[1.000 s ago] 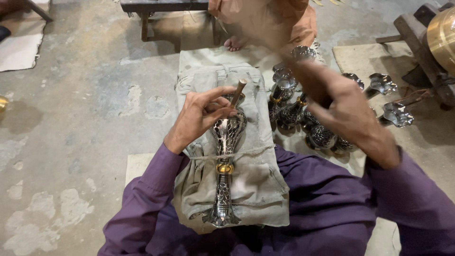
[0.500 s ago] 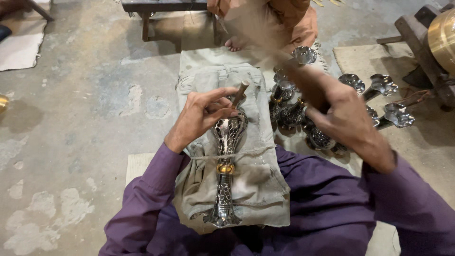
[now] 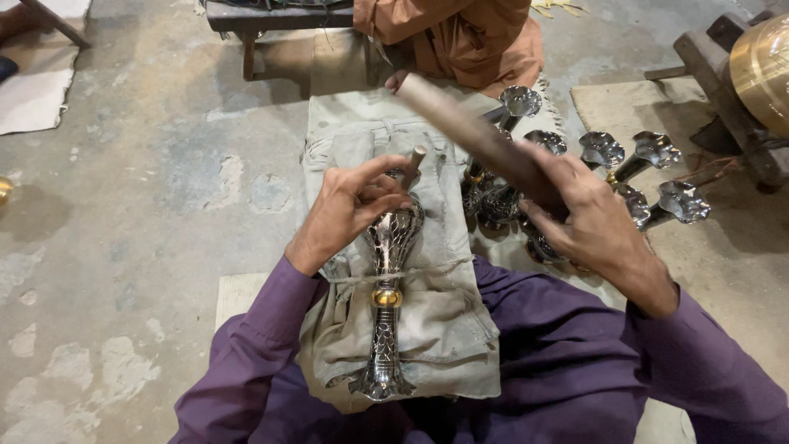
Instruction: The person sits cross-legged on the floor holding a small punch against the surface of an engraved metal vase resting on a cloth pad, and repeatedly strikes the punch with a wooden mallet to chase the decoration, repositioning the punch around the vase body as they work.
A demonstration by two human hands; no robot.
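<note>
A silver patterned metal vase [image 3: 386,279] with a brass ring lies tied by string onto a folded grey cloth pad [image 3: 448,329] over my lap. My left hand [image 3: 349,210] pinches a short metal punch [image 3: 413,163] upright against the vase's bulb. My right hand [image 3: 588,218] grips a long round wooden stick [image 3: 472,131], raised and angled above the punch, not touching it.
Several silver flared vases [image 3: 608,156] lie in a heap on the floor to the right. A person in orange clothing [image 3: 460,37] sits ahead beside a low wooden bench [image 3: 271,20]. A brass vessel [image 3: 760,70] rests on a wooden stand at far right.
My right hand has swung the wooden stick up and back from the punch. My left hand and the vase have stayed in place.
</note>
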